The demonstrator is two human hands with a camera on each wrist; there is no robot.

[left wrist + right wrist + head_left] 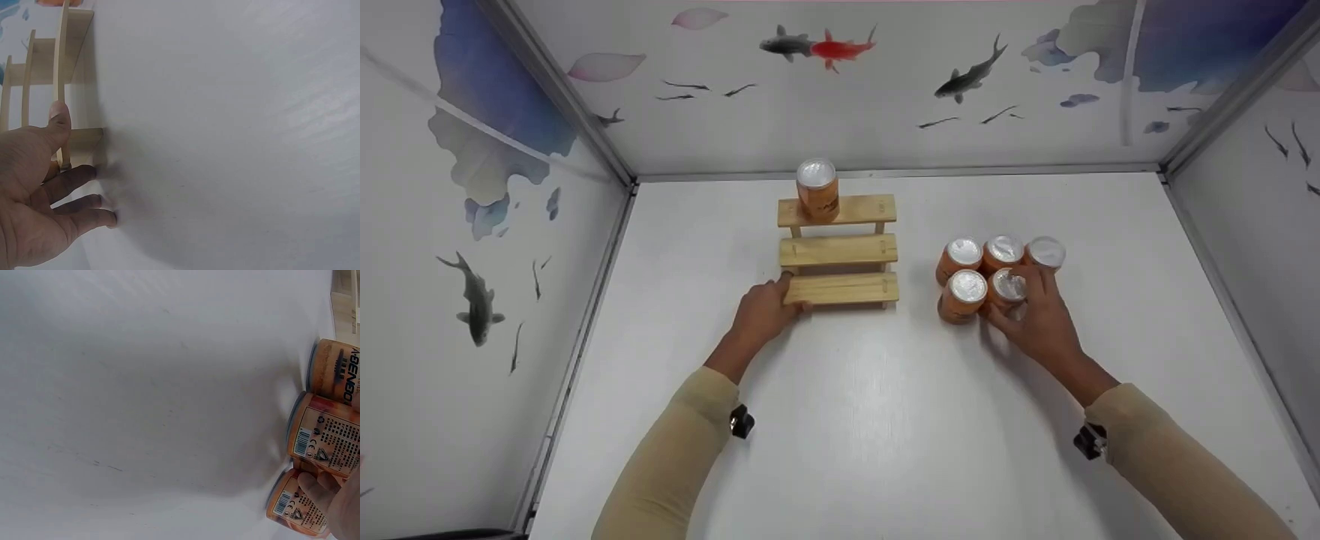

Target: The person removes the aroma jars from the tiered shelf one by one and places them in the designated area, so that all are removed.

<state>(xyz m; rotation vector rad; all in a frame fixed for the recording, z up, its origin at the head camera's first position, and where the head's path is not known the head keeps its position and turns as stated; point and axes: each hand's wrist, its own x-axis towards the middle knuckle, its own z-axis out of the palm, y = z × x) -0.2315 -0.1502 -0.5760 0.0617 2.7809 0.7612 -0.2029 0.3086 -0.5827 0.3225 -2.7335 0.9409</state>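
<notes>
A small three-tier wooden rack stands on the white table. My left hand grips the left end of its lowest step; in the left wrist view the thumb lies on the plank, with the other fingers beside and below it. One orange can with a silvery top stands upright on the highest step. To the rack's right is a cluster of several similar cans. My right hand holds the front right can of that cluster; its printed label shows in the right wrist view.
White panels painted with fish and blotches enclose the table at the back and both sides. The white tabletop stretches out in front of the rack and cans. A small black device sits at the left cuff, another at the right.
</notes>
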